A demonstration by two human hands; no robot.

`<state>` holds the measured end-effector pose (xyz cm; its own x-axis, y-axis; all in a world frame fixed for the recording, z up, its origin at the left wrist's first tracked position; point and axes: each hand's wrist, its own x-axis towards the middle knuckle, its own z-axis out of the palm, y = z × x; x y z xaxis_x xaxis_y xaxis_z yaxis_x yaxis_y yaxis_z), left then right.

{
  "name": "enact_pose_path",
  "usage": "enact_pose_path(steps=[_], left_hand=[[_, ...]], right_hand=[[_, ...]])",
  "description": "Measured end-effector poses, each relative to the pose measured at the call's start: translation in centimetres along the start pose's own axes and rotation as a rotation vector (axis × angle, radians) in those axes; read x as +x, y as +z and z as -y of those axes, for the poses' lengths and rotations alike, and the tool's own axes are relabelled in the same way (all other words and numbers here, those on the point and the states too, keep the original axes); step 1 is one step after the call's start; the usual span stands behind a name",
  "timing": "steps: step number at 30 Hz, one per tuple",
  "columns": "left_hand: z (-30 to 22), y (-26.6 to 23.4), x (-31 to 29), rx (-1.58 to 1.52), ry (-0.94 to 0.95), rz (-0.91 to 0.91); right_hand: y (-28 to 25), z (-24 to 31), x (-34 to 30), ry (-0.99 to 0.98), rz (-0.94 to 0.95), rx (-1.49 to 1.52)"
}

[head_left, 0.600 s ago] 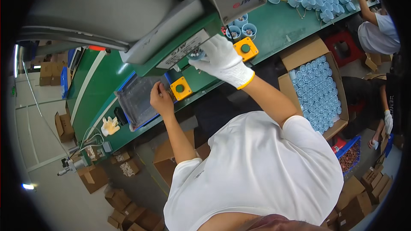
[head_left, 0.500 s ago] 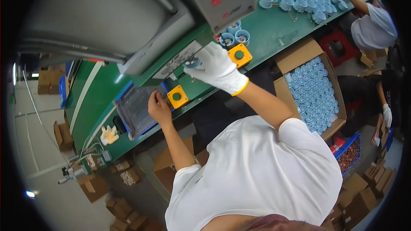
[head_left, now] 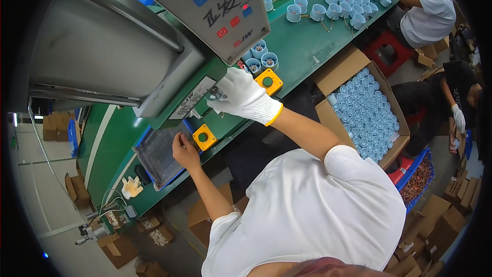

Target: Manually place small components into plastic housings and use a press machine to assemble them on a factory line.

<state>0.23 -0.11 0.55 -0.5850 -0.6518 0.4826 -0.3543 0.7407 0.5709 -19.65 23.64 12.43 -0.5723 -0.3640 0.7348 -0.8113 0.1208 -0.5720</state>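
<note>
My right hand (head_left: 242, 95), in a white knitted glove with a yellow cuff, reaches under the head of a grey and green press (head_left: 197, 90). Its fingers grip a small round blue-grey plastic cup (head_left: 217, 94), partly hidden by the glove and the machine. My bare left hand (head_left: 185, 151) is at the right edge of a blue tray with a dark grey lining (head_left: 164, 156), beside some small loose parts. Its fingers are curled together, and what they hold, if anything, does not show. A yellow box with a green button (head_left: 204, 137) stands just right of it.
Another yellow button box (head_left: 269, 81) stands beyond my right hand, near blue cups with wires (head_left: 269, 61). More cups (head_left: 346, 2) cover the far bench. An open carton of blue cups (head_left: 371, 118) stands at my right. A light glove (head_left: 131, 188) lies left. Co-workers sit right.
The view has shifted, so the press's control panel shows more. My right hand stays under the press with the cup. My left hand remains by the tray, its fingers slightly more curled.
</note>
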Motion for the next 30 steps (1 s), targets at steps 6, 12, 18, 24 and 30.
enact_pose_path(steps=[6, 12, 18, 24, 30], left_hand=[[0.5, 0.5, 0.2, 0.004, 0.049, -0.041], [-0.1, 0.3, 0.2, -0.023, 0.014, -0.005], [-0.2, -0.1, 0.1, -0.063, 0.036, -0.023], [-3.8, -0.7, -1.6, -0.219, 0.010, -0.029], [-4.8, 1.3, -5.0, -0.085, 0.379, -0.068]], right_hand=[[0.6, -0.3, -0.6, -0.053, -0.015, -0.019], [1.0, -0.4, -1.2, -0.004, 0.048, -0.046], [0.8, 0.3, -0.4, 0.034, 0.129, -0.100], [-1.2, 0.3, 0.3, 0.043, 0.176, -0.076], [-6.8, -7.9, -8.7, -0.046, 0.167, -0.223]])
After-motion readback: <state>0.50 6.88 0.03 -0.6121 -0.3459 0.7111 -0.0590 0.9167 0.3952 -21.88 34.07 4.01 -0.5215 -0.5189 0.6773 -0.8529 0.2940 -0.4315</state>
